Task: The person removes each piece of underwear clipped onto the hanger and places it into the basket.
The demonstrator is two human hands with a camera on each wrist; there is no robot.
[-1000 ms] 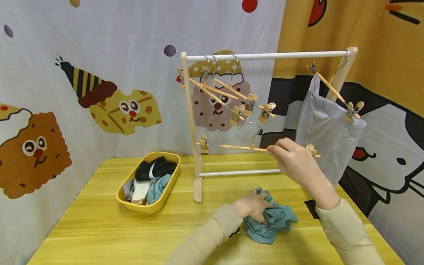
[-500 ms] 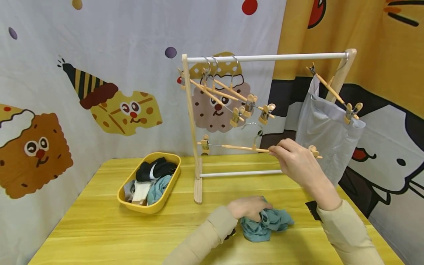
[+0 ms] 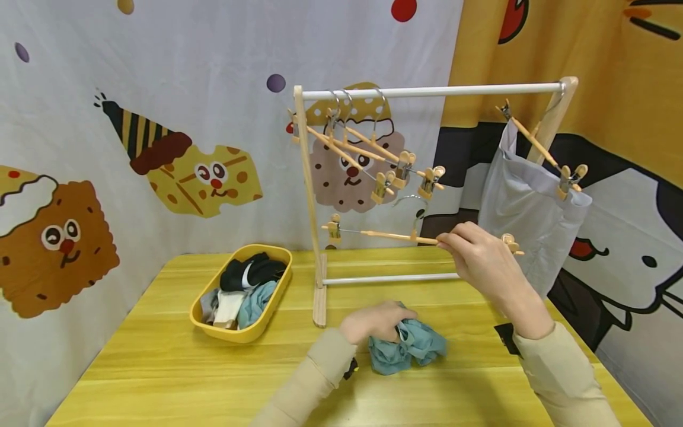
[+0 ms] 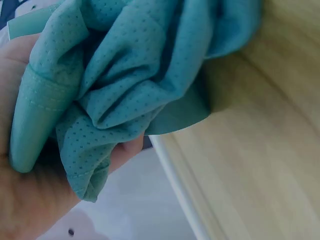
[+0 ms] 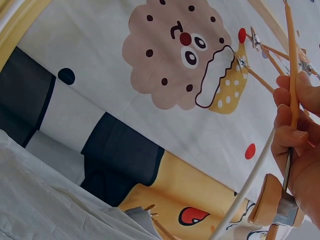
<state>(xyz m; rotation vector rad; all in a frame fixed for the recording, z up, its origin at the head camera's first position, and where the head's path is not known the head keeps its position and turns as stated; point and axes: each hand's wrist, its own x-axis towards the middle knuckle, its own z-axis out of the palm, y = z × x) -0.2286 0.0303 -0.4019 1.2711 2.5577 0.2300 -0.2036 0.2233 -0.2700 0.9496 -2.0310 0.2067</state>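
A crumpled teal garment of perforated fabric (image 3: pixel 413 350) is gripped by my left hand (image 3: pixel 376 320) just above the yellow wooden table. In the left wrist view its bunched folds (image 4: pixel 135 65) lie against the palm, with part of the fingers hidden behind the cloth. My right hand (image 3: pixel 480 258) holds a wooden clip hanger (image 3: pixel 395 236) level by the right half of its bar, hook upward. The right wrist view shows the fingers wrapped round the bar, and a clip (image 5: pixel 267 205) beside the hand. No garment hangs from this hanger.
Behind the hands stands a wooden rack with a white rail (image 3: pixel 453 91). Several clip hangers (image 3: pixel 352 151) hang at its left, and a pale grey garment (image 3: pixel 525 201) hangs at its right. A yellow basket (image 3: pixel 235 337) of folded clothes sits at the left of the table.
My left hand has closed on the teal garment and drawn it leftward across the table. My right hand and its hanger have shifted slightly right.
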